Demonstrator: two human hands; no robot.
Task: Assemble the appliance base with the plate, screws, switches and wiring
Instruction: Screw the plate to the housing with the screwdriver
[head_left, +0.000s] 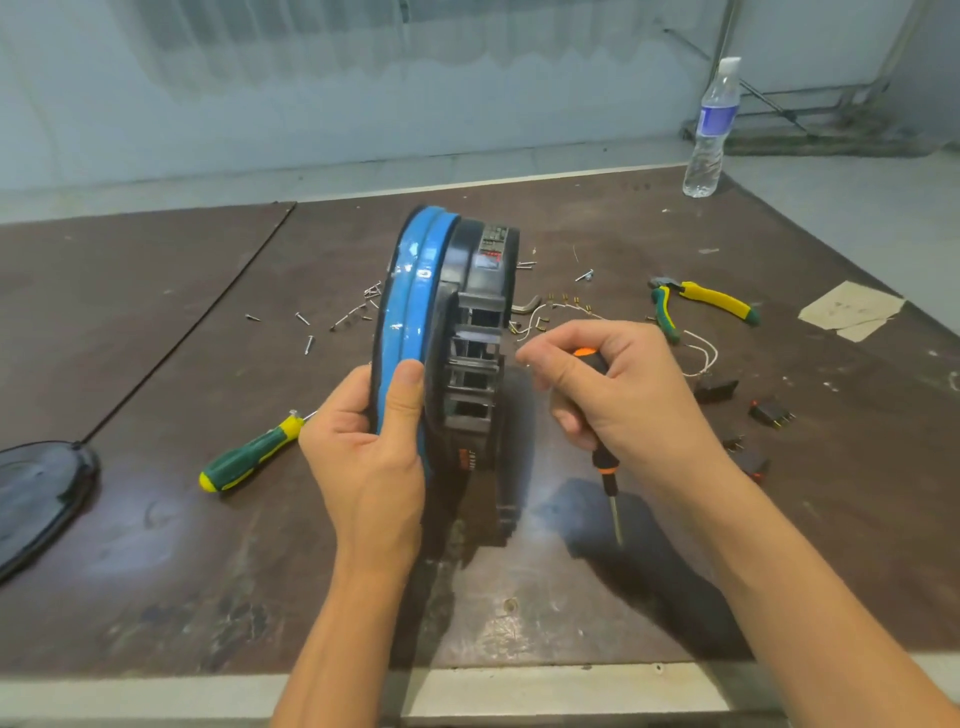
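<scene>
The left hand (363, 447) grips the blue rim of the appliance base (467, 291), which stands on edge on the table (156, 312); the right hand (618, 395) is closed around a screwdriver (605, 462). Screws (309, 343), switches (771, 413) and wires (701, 353) lie loose nearby, so I judge most assembly remains.

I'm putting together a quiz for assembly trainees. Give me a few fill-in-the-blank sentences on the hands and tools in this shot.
1. The left hand holds the appliance base on edge by its ____ rim.
2. The right hand grips a black and ____ screwdriver.
3. The green and yellow screwdriver lies on the table to the ____ of the base.
4. The pliers have yellow and ____ handles.

Missing words: blue; orange; left; green
</scene>
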